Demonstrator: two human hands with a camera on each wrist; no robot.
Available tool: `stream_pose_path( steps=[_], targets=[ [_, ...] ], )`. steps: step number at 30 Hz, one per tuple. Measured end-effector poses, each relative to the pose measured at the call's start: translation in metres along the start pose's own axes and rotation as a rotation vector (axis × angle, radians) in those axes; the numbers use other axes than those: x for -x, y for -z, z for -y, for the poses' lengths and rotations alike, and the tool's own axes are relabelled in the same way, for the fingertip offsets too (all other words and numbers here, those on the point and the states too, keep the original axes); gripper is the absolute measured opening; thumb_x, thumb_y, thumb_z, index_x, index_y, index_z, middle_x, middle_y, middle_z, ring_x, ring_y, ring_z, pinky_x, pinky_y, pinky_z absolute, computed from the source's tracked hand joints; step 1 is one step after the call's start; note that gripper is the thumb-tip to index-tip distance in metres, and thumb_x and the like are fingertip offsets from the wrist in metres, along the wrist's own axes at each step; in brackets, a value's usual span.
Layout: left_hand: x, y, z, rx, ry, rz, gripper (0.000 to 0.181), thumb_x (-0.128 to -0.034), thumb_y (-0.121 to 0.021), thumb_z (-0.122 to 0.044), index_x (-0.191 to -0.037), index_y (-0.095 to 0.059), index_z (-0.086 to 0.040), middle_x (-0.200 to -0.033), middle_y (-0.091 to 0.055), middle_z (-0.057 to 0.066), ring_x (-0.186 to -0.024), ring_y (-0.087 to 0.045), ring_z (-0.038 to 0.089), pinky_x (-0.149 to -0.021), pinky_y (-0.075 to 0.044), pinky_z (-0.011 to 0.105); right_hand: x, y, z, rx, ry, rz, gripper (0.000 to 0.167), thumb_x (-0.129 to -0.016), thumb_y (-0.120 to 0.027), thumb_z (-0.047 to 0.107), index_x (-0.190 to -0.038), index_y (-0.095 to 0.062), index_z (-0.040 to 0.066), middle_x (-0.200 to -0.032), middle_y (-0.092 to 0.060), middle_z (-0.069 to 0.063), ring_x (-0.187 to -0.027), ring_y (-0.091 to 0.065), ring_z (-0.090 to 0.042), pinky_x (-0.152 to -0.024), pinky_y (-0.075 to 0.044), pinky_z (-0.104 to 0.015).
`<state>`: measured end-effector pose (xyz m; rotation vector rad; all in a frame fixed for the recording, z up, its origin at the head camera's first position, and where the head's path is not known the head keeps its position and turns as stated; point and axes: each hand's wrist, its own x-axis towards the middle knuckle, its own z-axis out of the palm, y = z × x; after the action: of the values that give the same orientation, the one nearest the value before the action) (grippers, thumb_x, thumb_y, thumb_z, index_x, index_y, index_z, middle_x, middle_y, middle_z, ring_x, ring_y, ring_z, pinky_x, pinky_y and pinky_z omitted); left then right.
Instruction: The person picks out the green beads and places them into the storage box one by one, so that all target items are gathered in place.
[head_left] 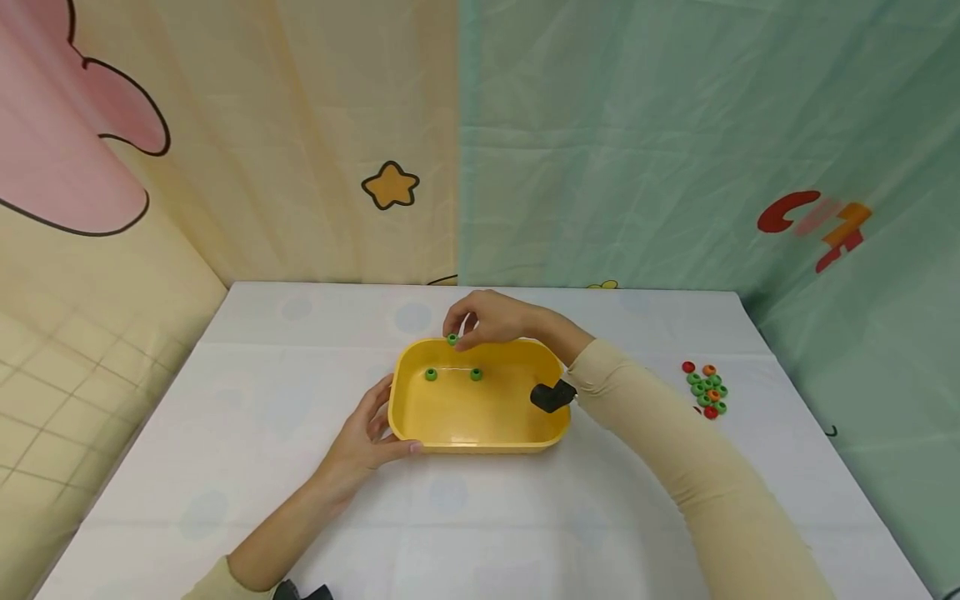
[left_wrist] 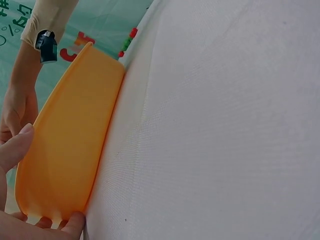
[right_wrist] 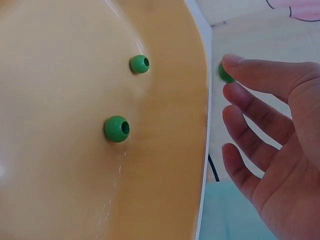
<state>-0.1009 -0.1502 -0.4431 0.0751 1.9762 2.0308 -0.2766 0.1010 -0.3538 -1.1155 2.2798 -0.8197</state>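
A shallow yellow plastic tray (head_left: 480, 425) sits on the white table, with two green beads inside, a left bead (head_left: 431, 374) and a right bead (head_left: 476, 375). My left hand (head_left: 372, 429) grips the tray's left end. In the left wrist view its thumb lies at the rim and its fingertips (left_wrist: 75, 222) bend against the end wall. Over the far rim, my right hand (head_left: 491, 318) pinches another green bead (head_left: 452, 339) between thumb and forefinger. The right wrist view shows this held bead (right_wrist: 226, 73) partly covered by the thumb, the other fingers loosely curled.
Several green, red and orange beads (head_left: 707, 389) lie in a loose group on the table, right of the tray. A black wrist device (head_left: 552, 396) on the right sleeve hangs over the tray's right side. Printed curtains (head_left: 600, 150) stand behind the table's far edge.
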Motion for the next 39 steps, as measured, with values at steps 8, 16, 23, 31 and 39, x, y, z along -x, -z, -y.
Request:
stream_pose_path(
  steps=[8, 16, 23, 31, 39],
  targets=[
    [0.004, 0.002, 0.001, -0.016, 0.009, -0.028, 0.106, -0.082, -0.087, -0.001, -0.164, -0.022, -0.02, -0.166, -0.025, 0.003, -0.15, -0.03, 0.031, -0.111, -0.041, 0.03, 0.0, -0.002, 0.0, -0.002, 0.018, -0.01, 0.024, -0.094, -0.077, 0.007, -0.116, -0.073, -0.001, -0.113, -0.071, -0.014, -0.101, -0.064, -0.02, -0.094, -0.055, -0.025],
    [0.005, 0.0, 0.0, -0.003, -0.008, -0.011, 0.107, -0.0822, -0.087, -0.002, -0.165, -0.021, -0.018, -0.166, -0.024, 0.007, -0.15, -0.029, 0.032, -0.113, -0.039, 0.031, 0.02, 0.003, -0.01, -0.015, -0.025, -0.048, 0.023, -0.094, -0.077, 0.008, -0.115, -0.073, -0.001, -0.11, -0.07, -0.009, -0.101, -0.065, -0.021, -0.095, -0.055, -0.029],
    [0.005, 0.0, 0.001, 0.002, -0.019, -0.005, 0.107, -0.0825, -0.087, -0.003, -0.165, -0.021, -0.017, -0.167, -0.024, 0.007, -0.151, -0.028, 0.032, -0.114, -0.038, 0.031, 0.041, 0.01, -0.022, -0.05, -0.091, -0.083, 0.022, -0.095, -0.075, 0.006, -0.115, -0.072, 0.0, -0.116, -0.069, -0.017, -0.103, -0.064, -0.025, -0.096, -0.056, -0.033],
    [0.003, 0.002, 0.004, 0.005, -0.024, -0.001, 0.109, -0.0801, -0.089, -0.002, -0.165, -0.021, -0.02, -0.166, -0.026, 0.005, -0.151, -0.028, 0.031, -0.112, -0.039, 0.028, 0.068, 0.018, -0.034, -0.076, -0.175, -0.125, 0.02, -0.095, -0.076, 0.01, -0.115, -0.073, 0.006, -0.117, -0.069, -0.015, -0.102, -0.064, -0.024, -0.092, -0.058, -0.035],
    [0.001, 0.004, 0.007, 0.006, -0.022, -0.006, 0.111, -0.0788, -0.09, -0.003, -0.165, -0.022, -0.021, -0.166, -0.025, 0.004, -0.151, -0.028, 0.03, -0.111, -0.041, 0.028, 0.1, 0.027, -0.047, -0.099, -0.245, -0.176, 0.024, -0.095, -0.077, 0.014, -0.118, -0.072, 0.007, -0.118, -0.068, -0.011, -0.106, -0.064, -0.025, -0.091, -0.059, -0.037]
  ],
)
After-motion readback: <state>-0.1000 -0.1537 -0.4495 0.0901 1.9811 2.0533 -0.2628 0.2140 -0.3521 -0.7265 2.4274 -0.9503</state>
